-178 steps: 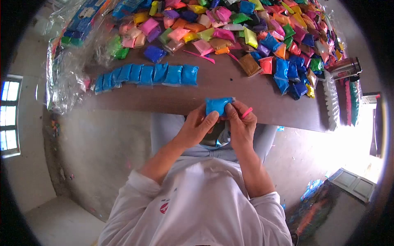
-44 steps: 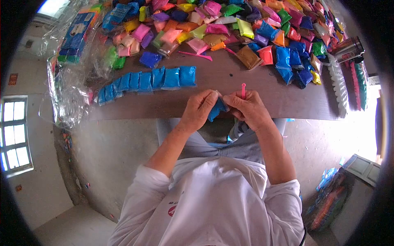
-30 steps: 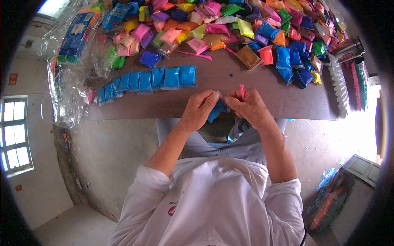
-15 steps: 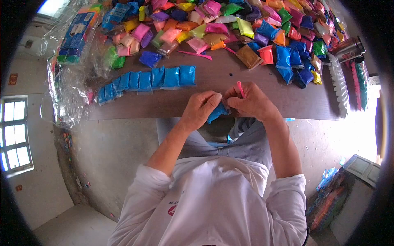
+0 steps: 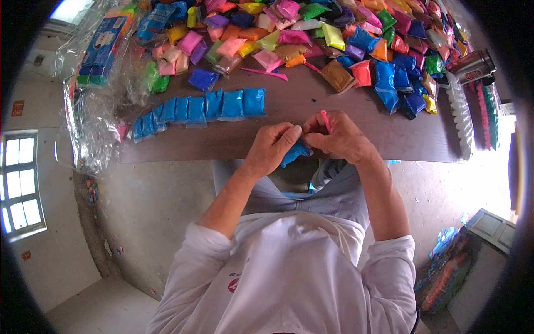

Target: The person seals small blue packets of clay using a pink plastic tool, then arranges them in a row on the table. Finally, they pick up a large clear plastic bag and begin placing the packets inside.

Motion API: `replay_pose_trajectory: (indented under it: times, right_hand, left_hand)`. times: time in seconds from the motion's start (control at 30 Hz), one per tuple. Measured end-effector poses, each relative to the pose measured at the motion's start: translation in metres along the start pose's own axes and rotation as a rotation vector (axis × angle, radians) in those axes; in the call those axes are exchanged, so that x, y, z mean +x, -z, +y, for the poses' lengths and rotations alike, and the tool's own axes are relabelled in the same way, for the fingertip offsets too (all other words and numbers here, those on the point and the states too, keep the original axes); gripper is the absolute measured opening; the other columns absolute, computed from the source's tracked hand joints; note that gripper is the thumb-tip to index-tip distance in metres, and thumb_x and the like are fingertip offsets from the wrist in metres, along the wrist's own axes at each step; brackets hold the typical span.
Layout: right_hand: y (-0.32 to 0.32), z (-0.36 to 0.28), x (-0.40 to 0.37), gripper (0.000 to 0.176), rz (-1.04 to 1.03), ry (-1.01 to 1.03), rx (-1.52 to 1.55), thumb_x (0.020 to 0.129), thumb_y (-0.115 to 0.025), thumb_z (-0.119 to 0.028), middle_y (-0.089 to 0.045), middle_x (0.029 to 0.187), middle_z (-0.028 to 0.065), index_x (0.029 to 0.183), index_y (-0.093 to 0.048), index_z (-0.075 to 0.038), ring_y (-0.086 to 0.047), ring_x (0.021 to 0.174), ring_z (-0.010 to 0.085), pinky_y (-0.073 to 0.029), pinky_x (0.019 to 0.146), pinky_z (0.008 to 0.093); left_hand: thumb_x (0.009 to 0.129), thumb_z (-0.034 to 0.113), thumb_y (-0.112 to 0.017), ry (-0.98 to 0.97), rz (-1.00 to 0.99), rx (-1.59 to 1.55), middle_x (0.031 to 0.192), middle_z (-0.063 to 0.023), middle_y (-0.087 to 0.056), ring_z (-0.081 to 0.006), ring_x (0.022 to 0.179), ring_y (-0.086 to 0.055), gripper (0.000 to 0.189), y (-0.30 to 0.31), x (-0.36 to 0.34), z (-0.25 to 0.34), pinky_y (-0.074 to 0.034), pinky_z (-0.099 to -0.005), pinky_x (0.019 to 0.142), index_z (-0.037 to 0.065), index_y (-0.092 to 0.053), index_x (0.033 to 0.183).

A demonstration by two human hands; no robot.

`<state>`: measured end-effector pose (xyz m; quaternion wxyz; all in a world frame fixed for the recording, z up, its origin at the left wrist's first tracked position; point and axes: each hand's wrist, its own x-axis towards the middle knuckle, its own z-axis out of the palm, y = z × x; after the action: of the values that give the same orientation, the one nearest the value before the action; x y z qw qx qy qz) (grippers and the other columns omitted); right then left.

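Note:
At the front edge of the table, my left hand point(image 5: 270, 146) is closed on a small blue packet point(image 5: 296, 154), thumb and fingers pinching its upper end. My right hand point(image 5: 340, 137) meets it from the other side, fingertips pinched at the same end of the packet. A thin pink plastic stick point(image 5: 325, 121) juts up between the fingers of this right hand. How the fingertips grip the packet's edge is partly hidden. Beyond my left hand, a curved row of blue packets point(image 5: 196, 109) lies flat on the table point(image 5: 267, 142).
A large heap of coloured packets point(image 5: 292, 52) covers the far side. Another pink stick point(image 5: 265, 74) lies before it. Crumpled clear plastic point(image 5: 92, 136) and a printed package point(image 5: 105, 47) are at left. A metal cup point(image 5: 473, 67) and a white ridged strip point(image 5: 459, 117) stand right.
My right fingertips have shifted slightly towards my left hand, and the pink stick has tilted a little. The packet and the row stay in place.

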<state>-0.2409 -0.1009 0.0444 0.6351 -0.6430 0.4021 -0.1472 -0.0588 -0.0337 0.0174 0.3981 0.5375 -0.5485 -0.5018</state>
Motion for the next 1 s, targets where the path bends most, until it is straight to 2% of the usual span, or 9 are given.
replay_pose_trajectory:
  times: [0.13,0.33,0.43,0.5,0.6,0.67,0.83,0.9,1.0]
  right_hand:
    - [0.002,-0.007,0.0,0.016,-0.023,-0.029,-0.043,0.075,-0.065,-0.015,-0.062,0.071,0.0012,0.086,-0.065,-0.003,-0.054,0.059,0.0082,-0.045,0.053,0.0246]
    - [0.003,0.003,0.004,0.014,-0.027,0.096,-0.057,0.073,-0.065,-0.013,-0.061,0.07,0.001,0.083,-0.064,-0.003,-0.054,0.064,0.0092,-0.046,0.059,0.0269]
    - [0.001,0.017,0.007,0.011,0.016,0.157,0.042,0.074,-0.068,-0.013,-0.058,0.067,-0.002,0.078,-0.062,-0.004,-0.051,0.061,0.0079,-0.044,0.057,0.0252]
    - [0.0,0.017,0.001,0.012,0.052,0.06,0.193,0.074,-0.07,-0.013,-0.054,0.066,-0.0049,0.074,-0.06,-0.005,-0.048,0.061,0.0058,-0.041,0.055,0.0232]
    - [-0.001,0.013,-0.003,0.014,0.089,0.12,0.162,0.075,-0.071,-0.013,-0.053,0.066,-0.0061,0.072,-0.059,-0.006,-0.047,0.061,0.0042,-0.04,0.055,0.0219]
    - [-0.003,0.017,-0.001,0.014,0.106,0.14,0.144,0.074,-0.071,-0.013,-0.052,0.065,-0.006,0.073,-0.059,-0.006,-0.047,0.061,0.0042,-0.04,0.055,0.0219]
    - [-0.003,0.02,-0.002,0.014,0.096,0.119,0.158,0.074,-0.071,-0.013,-0.053,0.065,-0.0058,0.072,-0.059,-0.006,-0.046,0.061,0.0044,-0.04,0.055,0.0222]
    - [-0.005,0.024,-0.003,0.01,0.112,0.136,0.128,0.078,-0.069,-0.009,-0.054,0.07,-0.0064,0.079,-0.06,-0.005,-0.047,0.062,0.0024,-0.038,0.054,0.0181]
    - [-0.005,0.022,-0.004,0.009,0.093,0.119,0.112,0.08,-0.068,-0.01,-0.054,0.07,-0.0063,0.082,-0.061,-0.005,-0.047,0.061,0.0017,-0.038,0.052,0.017]
  left_hand:
    - [0.092,0.031,-0.052,-0.018,-0.023,0.024,0.065,0.0072,-0.044,-0.0034,0.063,-0.039,0.033,0.002,0.0,0.004,-0.034,-0.0223,0.052,0.004,-0.058,0.075]
    - [0.091,0.032,-0.053,0.011,-0.032,0.033,0.065,0.0063,-0.046,-0.004,0.064,-0.04,0.033,0.001,0.001,0.006,-0.035,-0.0225,0.054,0.003,-0.059,0.077]
    - [0.091,0.031,-0.053,0.011,-0.029,0.048,0.065,0.0061,-0.046,-0.0042,0.064,-0.039,0.033,0.001,0.001,0.005,-0.035,-0.0225,0.054,0.003,-0.059,0.077]
    - [0.092,0.031,-0.052,0.01,-0.032,0.057,0.064,0.006,-0.045,-0.0042,0.064,-0.039,0.032,0.0,0.002,0.005,-0.035,-0.0227,0.054,0.003,-0.058,0.076]
    - [0.092,0.029,-0.051,-0.031,-0.025,0.067,0.063,0.0059,-0.042,-0.0043,0.063,-0.037,0.032,-0.002,0.002,0.005,-0.034,-0.0232,0.053,0.003,-0.055,0.073]
    - [0.093,0.034,-0.05,-0.069,-0.003,0.06,0.059,0.0023,-0.037,-0.0067,0.059,-0.034,0.04,-0.003,0.003,0.003,-0.032,-0.0268,0.05,0.0,-0.052,0.071]
    - [0.093,0.034,-0.05,-0.059,-0.011,0.058,0.059,0.0017,-0.038,-0.0066,0.06,-0.035,0.04,-0.002,0.002,0.004,-0.033,-0.0267,0.05,0.0,-0.052,0.071]
    - [0.093,0.034,-0.05,-0.057,-0.007,0.046,0.059,0.0014,-0.038,-0.0066,0.06,-0.035,0.04,-0.003,0.002,0.004,-0.033,-0.0267,0.05,0.0,-0.052,0.071]
    - [0.092,0.035,-0.051,-0.027,-0.004,0.034,0.06,0.0023,-0.039,-0.0065,0.06,-0.035,0.04,-0.003,0.001,0.002,-0.033,-0.0266,0.05,0.001,-0.053,0.07]
